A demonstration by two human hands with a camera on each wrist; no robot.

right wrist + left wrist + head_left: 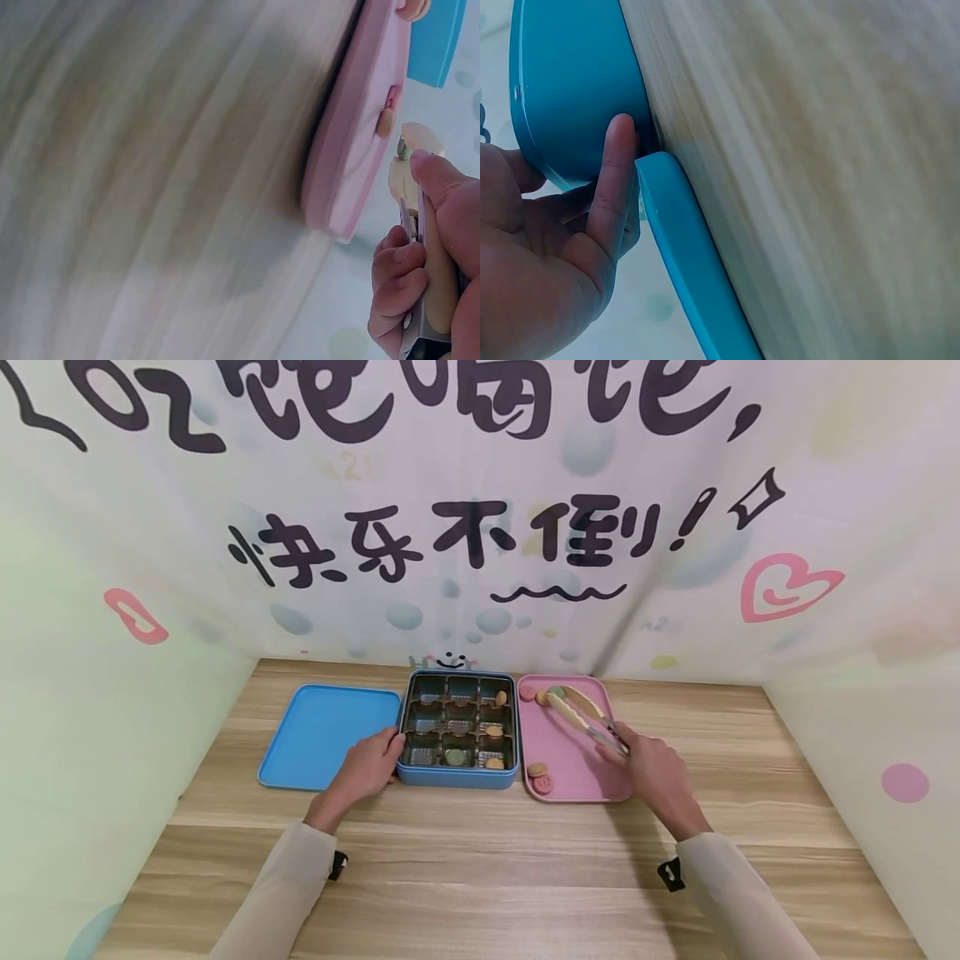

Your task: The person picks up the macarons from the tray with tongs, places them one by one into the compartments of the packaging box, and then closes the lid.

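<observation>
My right hand grips a pair of tongs with cream-coloured tips over the pink tray. Between those tips sits a green macaron; whether it is off the tray I cannot tell. Beside it lie a pink macaron and a tan one. At the tray's near left corner are another tan macaron and a pink one. My left hand touches the left side of a blue box, one finger straight along its wall.
A dark divided insert fills the box. It holds a green macaron in the front middle compartment and tan or orange ones down the right column. The blue lid lies left of the box. A printed cloth wall stands behind.
</observation>
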